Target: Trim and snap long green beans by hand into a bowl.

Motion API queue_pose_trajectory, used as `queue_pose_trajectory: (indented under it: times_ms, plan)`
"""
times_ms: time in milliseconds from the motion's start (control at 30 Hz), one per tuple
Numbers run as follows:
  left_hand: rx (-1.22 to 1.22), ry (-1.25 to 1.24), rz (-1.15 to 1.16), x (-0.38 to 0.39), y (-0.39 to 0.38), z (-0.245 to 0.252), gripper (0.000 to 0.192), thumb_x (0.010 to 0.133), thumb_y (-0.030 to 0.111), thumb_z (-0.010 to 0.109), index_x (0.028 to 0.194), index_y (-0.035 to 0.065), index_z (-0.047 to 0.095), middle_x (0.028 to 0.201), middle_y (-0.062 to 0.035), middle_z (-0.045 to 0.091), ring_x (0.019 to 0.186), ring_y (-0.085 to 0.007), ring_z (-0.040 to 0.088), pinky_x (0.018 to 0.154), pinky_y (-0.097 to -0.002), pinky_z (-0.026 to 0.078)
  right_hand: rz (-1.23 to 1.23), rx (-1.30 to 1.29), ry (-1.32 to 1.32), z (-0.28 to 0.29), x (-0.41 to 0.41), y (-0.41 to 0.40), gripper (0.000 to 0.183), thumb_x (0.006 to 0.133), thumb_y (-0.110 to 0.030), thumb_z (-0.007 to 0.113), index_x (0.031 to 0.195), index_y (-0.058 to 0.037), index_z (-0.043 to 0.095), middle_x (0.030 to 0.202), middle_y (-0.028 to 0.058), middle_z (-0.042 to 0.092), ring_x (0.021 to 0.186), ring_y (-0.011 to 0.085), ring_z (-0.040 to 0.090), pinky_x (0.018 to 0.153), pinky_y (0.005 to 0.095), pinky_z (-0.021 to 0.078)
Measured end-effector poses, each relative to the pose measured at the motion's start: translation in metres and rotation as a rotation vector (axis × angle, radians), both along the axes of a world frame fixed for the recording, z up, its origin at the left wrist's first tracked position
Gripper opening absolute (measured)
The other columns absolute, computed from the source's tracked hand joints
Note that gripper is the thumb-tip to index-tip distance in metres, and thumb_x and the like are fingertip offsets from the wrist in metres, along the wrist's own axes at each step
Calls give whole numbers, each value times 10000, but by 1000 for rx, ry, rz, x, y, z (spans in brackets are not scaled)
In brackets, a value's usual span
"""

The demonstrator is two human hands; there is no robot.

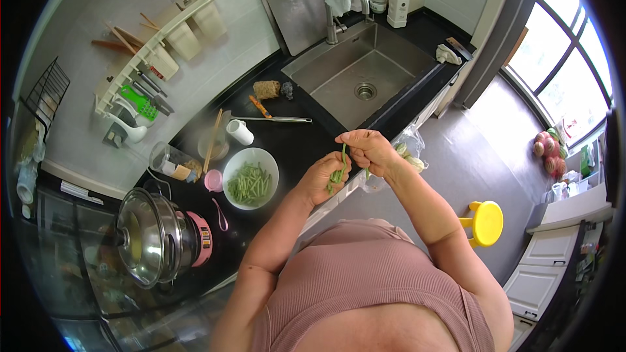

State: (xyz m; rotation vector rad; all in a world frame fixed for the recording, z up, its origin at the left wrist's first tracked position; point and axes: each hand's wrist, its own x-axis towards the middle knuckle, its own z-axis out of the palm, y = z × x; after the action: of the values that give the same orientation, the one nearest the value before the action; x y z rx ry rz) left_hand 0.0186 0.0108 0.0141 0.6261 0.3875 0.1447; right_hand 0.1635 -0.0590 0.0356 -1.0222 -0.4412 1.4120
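My left hand [324, 177] is closed around several pieces of green bean [336, 176] at the counter's front edge. From that fist a longer green bean [344, 153] stands up, its top end pinched between the thumb and finger of my right hand [369, 153]. A bit of green also pokes out below the curled fingers of the right hand. To the left on the black counter sits a white bowl [275, 172] with many cut green bean pieces [249, 184] in it. A clear plastic bag [413, 138] with pale green contents hangs by the counter front, partly behind my right wrist.
A lidded steel pot [146, 239] stands on a pink-sided cooker at the left. Near the bowl are a pink lid [213, 181], chopsticks [212, 142], a white cup [240, 132] and a long-handled utensil [279, 119]. The sink [337, 83] lies beyond. A yellow stool [487, 224] is on the floor.
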Motion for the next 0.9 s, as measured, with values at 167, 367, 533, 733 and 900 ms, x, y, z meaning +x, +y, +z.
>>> queue_pose_trajectory:
  times_ms: [167, 367, 533, 733, 900]
  plan:
    - [-58, 82, 40, -8, 0, -15, 75, 812, 70, 442, 847, 76, 508, 659, -12, 434, 496, -60, 378, 372, -147, 303, 23, -16, 12, -4, -11, 2, 208, 831, -163, 557, 918, 24, 578, 478, -48, 344, 363, 49, 250, 347, 205, 179]
    - [-519, -14, 78, -28, 9, -28, 99, 823, 133, 454, 859, 65, 517, 718, -39, 494, 566, -79, 474, 391, -143, 380, 145, -95, 74, -18, -28, -3, 206, 841, -176, 543, 915, 11, 584, 500, -33, 399, 361, 40, 274, 336, 197, 184]
    - [-259, 70, 33, -47, 3, -39, 109, 829, 139, 450, 894, 78, 512, 720, -13, 472, 546, -55, 413, 388, -141, 336, 146, -144, -190, -33, -44, -2, 173, 818, -162, 579, 830, 2, 630, 604, 18, 547, 393, 31, 353, 347, 176, 225]
    - [-25, 193, 162, -60, -2, -39, 65, 847, 141, 438, 854, 103, 490, 666, 11, 419, 510, -42, 372, 381, -137, 272, 102, 86, -677, -55, -72, 2, 156, 810, -108, 587, 834, 41, 627, 698, 40, 607, 674, 87, 546, 639, 214, 446]
    - [-404, 63, 79, -68, 1, -58, 69, 846, 157, 441, 783, 138, 463, 645, 34, 393, 486, -31, 350, 382, -148, 275, 26, 39, -693, -62, -85, -2, 150, 811, -110, 582, 830, 30, 629, 687, 37, 603, 627, 75, 530, 585, 203, 431]
